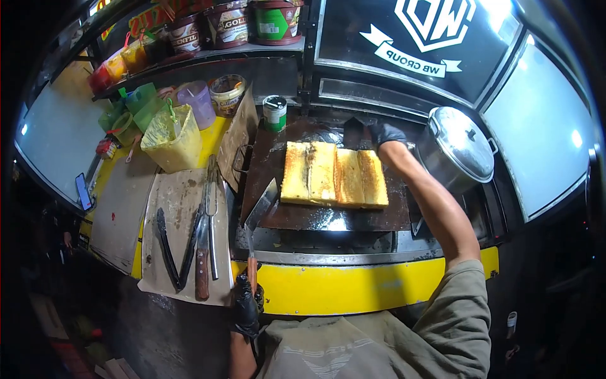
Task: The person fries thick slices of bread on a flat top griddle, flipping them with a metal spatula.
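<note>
Slabs of browned yellow bread (334, 174) lie side by side on the dark flat griddle (315, 219). My left hand (246, 306), in a black glove, is closed round the wooden handle of a spatula (260, 205). Its broad metal blade rests at the griddle's left edge, apart from the bread. At the far right of the griddle, just behind the bread, is my right hand (388, 132), also gloved in black. Its fingers look curled, and a dark flat shape (355, 131) beside them is too dim to name.
A lidded metal pot (464, 145) stands right of the griddle. A green-and-white can (274, 114) sits at its back left corner. Black tongs (170, 252) and a wooden-handled knife (202, 271) lie on a board at left. Beyond are a yellowish tub (172, 142) and several containers.
</note>
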The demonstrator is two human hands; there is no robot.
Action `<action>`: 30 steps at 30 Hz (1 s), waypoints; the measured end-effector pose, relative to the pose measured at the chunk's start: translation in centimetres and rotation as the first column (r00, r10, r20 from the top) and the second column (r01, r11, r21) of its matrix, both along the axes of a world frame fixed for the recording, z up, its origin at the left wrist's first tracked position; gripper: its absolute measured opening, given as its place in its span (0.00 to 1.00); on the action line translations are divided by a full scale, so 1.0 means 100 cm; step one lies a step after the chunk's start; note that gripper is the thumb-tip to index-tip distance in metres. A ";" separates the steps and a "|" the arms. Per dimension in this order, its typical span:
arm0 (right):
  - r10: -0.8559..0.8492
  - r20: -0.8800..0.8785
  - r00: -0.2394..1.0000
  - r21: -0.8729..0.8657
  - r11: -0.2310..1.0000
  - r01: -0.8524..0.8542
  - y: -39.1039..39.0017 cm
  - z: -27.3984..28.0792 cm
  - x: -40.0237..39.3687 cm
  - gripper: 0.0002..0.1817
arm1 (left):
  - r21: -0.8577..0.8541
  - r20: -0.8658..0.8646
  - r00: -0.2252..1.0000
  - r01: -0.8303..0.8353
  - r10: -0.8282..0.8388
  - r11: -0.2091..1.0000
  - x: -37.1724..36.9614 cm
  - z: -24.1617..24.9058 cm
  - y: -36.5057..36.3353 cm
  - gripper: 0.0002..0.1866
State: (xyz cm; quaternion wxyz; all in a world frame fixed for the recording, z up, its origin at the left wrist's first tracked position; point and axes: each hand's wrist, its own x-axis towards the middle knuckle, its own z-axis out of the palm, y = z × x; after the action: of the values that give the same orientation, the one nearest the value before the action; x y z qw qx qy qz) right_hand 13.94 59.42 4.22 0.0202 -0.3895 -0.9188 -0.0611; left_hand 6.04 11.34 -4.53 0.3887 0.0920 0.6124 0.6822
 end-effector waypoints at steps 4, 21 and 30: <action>0.346 0.386 0.855 0.183 0.880 -0.439 -0.023 -0.034 0.020 0.12 | -0.031 0.005 0.999 0.042 -0.042 0.999 -0.003 -0.020 -0.010 0.30; 0.197 0.069 0.978 0.007 0.980 -0.198 -0.065 0.033 -0.005 0.12 | -0.035 0.041 0.998 0.038 -0.037 0.999 -0.002 -0.002 0.003 0.28; 0.248 -0.155 0.956 -0.178 0.945 -0.274 -0.056 0.068 -0.022 0.15 | 0.100 0.142 0.989 0.020 -0.034 0.995 -0.001 0.012 0.009 0.30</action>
State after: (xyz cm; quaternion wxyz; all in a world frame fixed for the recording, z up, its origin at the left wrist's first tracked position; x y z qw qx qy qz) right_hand 11.78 53.77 11.05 0.0491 -0.2672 -0.9606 0.0593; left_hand 5.95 12.24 -3.29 0.4359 0.0698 0.5473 0.7111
